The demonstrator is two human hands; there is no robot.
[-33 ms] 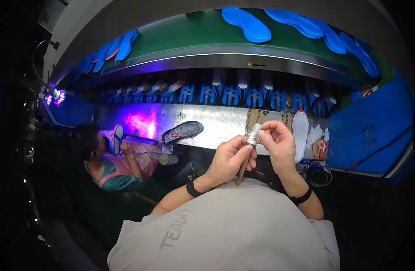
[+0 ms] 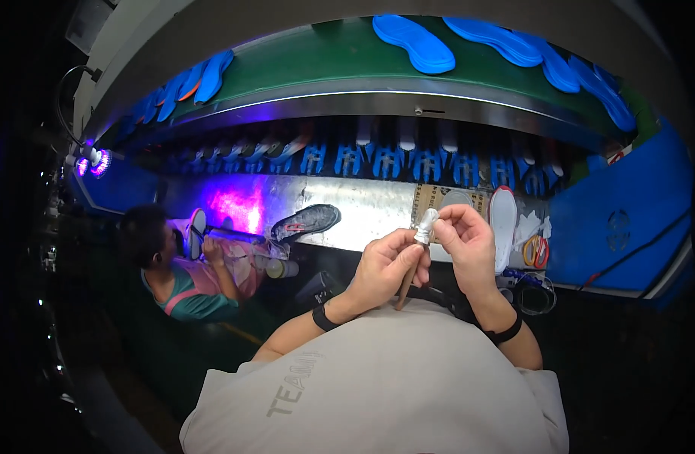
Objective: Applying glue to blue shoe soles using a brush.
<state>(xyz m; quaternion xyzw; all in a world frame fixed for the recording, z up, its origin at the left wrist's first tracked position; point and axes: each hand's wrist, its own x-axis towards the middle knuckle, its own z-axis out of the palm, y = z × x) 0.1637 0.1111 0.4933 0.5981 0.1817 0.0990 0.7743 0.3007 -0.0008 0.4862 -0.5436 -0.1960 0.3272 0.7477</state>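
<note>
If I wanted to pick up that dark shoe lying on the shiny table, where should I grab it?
Probably around its middle, reaching down from above. The dark shoe lies on its side on the metal table, so the narrow waist between heel and toe faces up and offers fingers the easiest wrap. Its toe points toward the right, with bare table there, so a hand has room to come in from that side.

A brush (image 2: 412,257) with a wooden handle and a whitish, coated head is gripped in the left hand (image 2: 381,268), while its tip is pinched by the fingers of the right hand (image 2: 468,246). Just beyond the hands, a white sole (image 2: 502,227) is laid on the metal tabletop (image 2: 370,208). Far to the left, a dark shoe (image 2: 306,222) is seen near a seated person (image 2: 185,268).
</note>
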